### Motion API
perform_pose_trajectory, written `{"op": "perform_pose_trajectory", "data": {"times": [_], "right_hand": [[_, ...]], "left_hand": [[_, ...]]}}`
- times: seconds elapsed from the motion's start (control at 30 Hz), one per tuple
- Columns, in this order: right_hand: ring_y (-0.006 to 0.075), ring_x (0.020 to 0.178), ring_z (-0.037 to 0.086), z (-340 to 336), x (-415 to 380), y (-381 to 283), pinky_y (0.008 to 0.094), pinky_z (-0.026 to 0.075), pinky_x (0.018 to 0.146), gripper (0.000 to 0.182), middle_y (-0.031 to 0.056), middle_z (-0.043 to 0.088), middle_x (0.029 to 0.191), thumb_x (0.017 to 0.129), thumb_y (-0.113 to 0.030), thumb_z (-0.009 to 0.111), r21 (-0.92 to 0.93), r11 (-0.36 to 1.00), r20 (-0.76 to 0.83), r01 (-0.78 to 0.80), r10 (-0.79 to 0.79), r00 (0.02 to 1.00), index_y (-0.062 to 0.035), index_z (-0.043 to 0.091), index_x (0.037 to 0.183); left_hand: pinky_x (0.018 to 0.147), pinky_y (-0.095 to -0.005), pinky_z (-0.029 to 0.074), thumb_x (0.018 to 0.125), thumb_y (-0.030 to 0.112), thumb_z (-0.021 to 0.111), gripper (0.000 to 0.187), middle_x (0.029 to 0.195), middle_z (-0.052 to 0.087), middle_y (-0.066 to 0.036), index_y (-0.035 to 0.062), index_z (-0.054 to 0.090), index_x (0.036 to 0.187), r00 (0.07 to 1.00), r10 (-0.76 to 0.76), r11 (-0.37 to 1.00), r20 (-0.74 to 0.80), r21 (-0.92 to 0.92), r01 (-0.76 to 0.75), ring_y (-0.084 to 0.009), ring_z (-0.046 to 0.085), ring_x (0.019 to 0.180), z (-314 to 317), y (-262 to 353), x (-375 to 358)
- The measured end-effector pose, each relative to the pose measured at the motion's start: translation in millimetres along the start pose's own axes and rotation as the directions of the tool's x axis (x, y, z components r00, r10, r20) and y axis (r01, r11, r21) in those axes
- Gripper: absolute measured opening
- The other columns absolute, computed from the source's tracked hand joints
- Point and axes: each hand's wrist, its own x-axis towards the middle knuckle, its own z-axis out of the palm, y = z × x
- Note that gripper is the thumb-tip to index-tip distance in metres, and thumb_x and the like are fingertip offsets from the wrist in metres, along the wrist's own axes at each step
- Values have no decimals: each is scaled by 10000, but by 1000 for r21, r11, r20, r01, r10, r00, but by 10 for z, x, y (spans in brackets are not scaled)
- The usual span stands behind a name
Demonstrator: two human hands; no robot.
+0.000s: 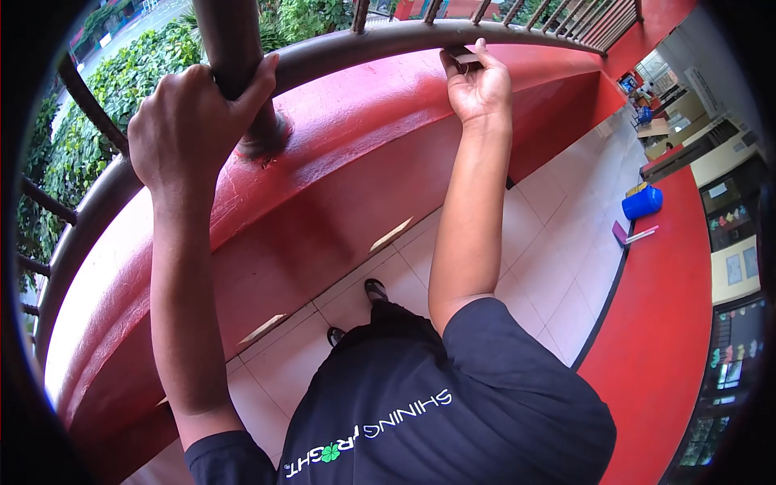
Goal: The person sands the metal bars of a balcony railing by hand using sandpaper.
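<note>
My left hand (184, 121) is wrapped round the brown metal railing (347, 55), where a thick upright post (230, 36) meets the lower rail. Its thumb lies against the post. Further right, my right hand (482, 90) is turned palm up under the same rail. Between its thumb and fingers is a small, flat, folded brown piece (464, 55), which looks like sandpaper and is held close against the rail's underside. Part of that piece is hidden by the fingers.
A glossy red ledge (347, 129) runs below the railing, with thin bars (89, 109) and green plants (105, 113) beyond. Pale floor tiles (533, 234) lie underfoot. To the right are a blue bin (643, 202), a dustpan (621, 234) and a red wall (647, 323).
</note>
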Motion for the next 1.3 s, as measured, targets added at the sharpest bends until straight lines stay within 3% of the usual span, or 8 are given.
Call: {"op": "perform_pose_trajectory", "data": {"times": [0.27,0.33,0.43,0.63,0.93,1.07,1.2,1.3], "right_hand": [[509,1418,434,-146,-21,-222,632,405,1220,442,398,515,1392,963,-41,391,371,893,242,-254,172,955,223,443,1313],[489,1423,453,-231,93,-296,598,388,1253,384,385,501,1433,1001,18,373,554,587,367,-591,465,806,211,433,1327],[428,1343,558,-208,78,-114,534,490,1174,286,316,575,1388,1078,13,425,290,933,132,-214,183,974,152,502,1316],[232,1010,723,-192,245,-7,517,587,989,91,39,751,1003,1089,-161,609,-45,985,45,-164,166,985,-153,699,1080],[184,884,736,162,-182,272,497,631,880,41,-16,731,902,1054,-178,672,-135,969,101,-209,223,969,-191,676,1016],[187,892,742,131,-4,208,497,625,884,29,3,737,910,1039,-127,684,75,936,113,-344,335,935,-151,669,1034],[167,886,760,250,-340,497,476,615,939,59,23,767,969,1074,-162,632,30,883,389,-469,422,819,-160,684,1045],[175,921,756,259,-90,390,483,611,963,163,23,763,1014,1119,-156,543,237,957,20,-169,169,985,-180,689,1051]], "left_hand": [[639,-498,619,875,857,588,855,673,719,-188,32,762,731,1000,0,1000,-25,-2,0,-381,773,691,20,-25,5],[648,-501,618,873,856,590,849,681,722,-186,36,765,741,1000,-10,1000,2,-9,10,-381,772,696,10,-25,7],[650,-503,617,874,851,593,844,690,724,-187,35,766,750,1000,-6,1000,0,-5,6,-381,773,703,2,-24,7],[658,-500,619,874,851,591,844,695,726,-189,35,779,770,1000,-5,1000,8,-14,5,-380,774,708,3,-28,9],[655,-499,621,872,854,591,840,690,727,-189,44,798,786,1000,-26,1000,17,-12,26,-379,775,702,12,-9,21],[550,-455,609,837,858,631,865,602,688,-177,16,797,734,997,16,999,-73,-39,-19,-351,759,600,79,-36,-7],[630,-496,619,876,856,588,845,691,730,-187,43,798,787,1000,-16,1000,8,-3,16,-372,777,700,12,-13,32],[630,-494,619,876,856,587,849,691,729,-189,38,796,786,1000,-6,1000,11,1,6,-374,777,698,47,-35,-10]]}}
